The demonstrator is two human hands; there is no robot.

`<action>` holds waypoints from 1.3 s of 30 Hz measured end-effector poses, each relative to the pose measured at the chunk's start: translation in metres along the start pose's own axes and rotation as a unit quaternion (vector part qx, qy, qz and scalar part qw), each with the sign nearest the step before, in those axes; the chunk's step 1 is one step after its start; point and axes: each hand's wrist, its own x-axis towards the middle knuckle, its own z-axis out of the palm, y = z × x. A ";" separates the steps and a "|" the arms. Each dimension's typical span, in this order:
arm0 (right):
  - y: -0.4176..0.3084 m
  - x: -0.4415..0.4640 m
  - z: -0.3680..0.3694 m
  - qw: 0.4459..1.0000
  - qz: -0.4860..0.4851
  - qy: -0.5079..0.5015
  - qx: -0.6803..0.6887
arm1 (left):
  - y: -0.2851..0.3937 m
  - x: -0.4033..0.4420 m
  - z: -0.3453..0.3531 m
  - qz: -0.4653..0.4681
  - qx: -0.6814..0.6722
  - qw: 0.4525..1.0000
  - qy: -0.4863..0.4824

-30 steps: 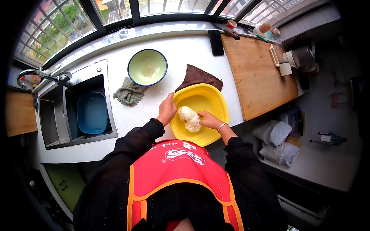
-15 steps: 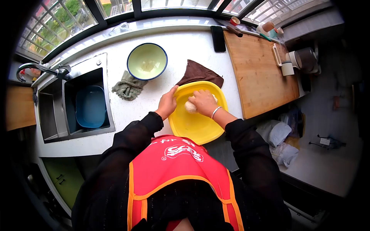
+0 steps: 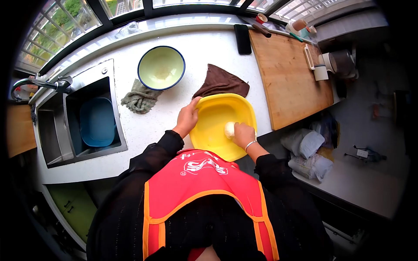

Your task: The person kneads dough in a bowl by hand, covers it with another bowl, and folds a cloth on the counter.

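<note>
A yellow plastic basin (image 3: 213,126) sits at the counter's front edge, against my red apron. My left hand (image 3: 187,117) is closed on its left rim, thumb side toward the inside. Inside the basin, on the right, my right hand (image 3: 244,135) has its fingers wrapped round a whitish lump of dough (image 3: 229,130). Only the dough's left end shows; my fingers cover the rest. Just behind the basin lies a brown cloth (image 3: 222,81), partly hidden by its rim.
A pale green bowl (image 3: 161,68) with a little residue stands beside a crumpled grey-green cloth (image 3: 141,98). To the left, a sink (image 3: 69,152) holds a blue basin (image 3: 97,122). A wooden board (image 3: 287,78) lies at right, with a black phone (image 3: 242,39) by its corner.
My right hand has moved with the dough from the basin's back middle toward its right front side. My left hand keeps its hold on the rim. The view has shifted slightly.
</note>
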 end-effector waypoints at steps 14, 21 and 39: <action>-0.079 0.003 0.013 0.884 -0.055 0.146 0.441 | -0.002 -0.054 0.009 -0.031 -0.049 0.996 0.062; -0.065 -0.015 0.022 0.739 0.149 0.153 0.639 | -0.009 -0.055 -0.007 -0.063 -0.052 0.993 -0.081; 0.014 0.038 0.057 0.720 0.312 0.197 0.587 | 0.023 0.015 0.011 0.054 0.084 0.981 -0.164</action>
